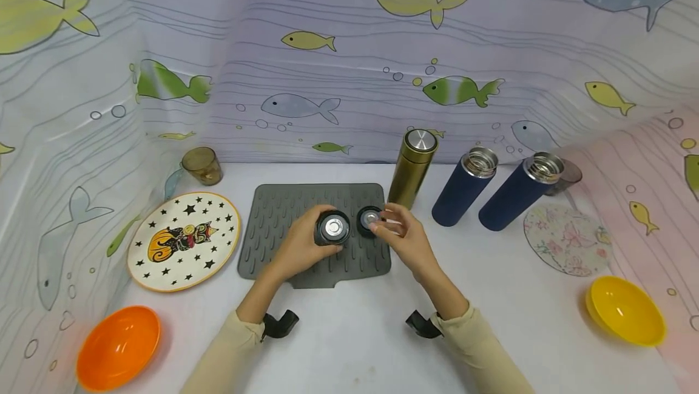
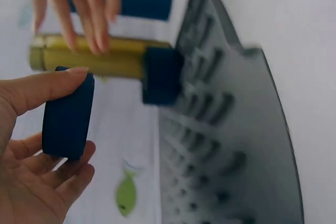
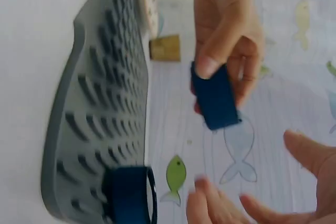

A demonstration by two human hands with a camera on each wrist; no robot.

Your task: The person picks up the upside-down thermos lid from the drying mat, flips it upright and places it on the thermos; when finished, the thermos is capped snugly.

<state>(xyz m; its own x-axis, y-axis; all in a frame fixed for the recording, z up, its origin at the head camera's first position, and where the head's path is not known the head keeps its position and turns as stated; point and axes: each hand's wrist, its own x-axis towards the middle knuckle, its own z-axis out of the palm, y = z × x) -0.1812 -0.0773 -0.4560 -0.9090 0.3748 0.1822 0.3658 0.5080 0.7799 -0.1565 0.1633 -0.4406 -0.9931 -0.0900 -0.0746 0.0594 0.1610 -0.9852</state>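
Observation:
My left hand [image 1: 306,239] grips a dark blue flask lid [image 2: 68,116] between thumb and fingers, raised above the grey ridged mat [image 1: 273,224]. Seen from the head, its underside with a silvery round centre faces up. A second blue lid [image 3: 128,195] stands on the mat, its underside also facing up. My right hand [image 1: 406,236] is just right of this lid, its fingertips overlapping the lid's edge in the head view. In the right wrist view its fingers are spread and hold nothing. Behind the right hand, two blue flasks [image 1: 464,187] [image 1: 519,193] stand without lids, their steel mouths showing.
A gold flask [image 1: 412,169] with its lid on stands behind the mat's right corner. Brown cups [image 1: 202,166] [image 1: 568,175] stand far left and right. A cat plate [image 1: 218,248] and orange bowl [image 1: 117,348] lie left; a floral plate [image 1: 568,239] and yellow bowl [image 1: 625,312] right.

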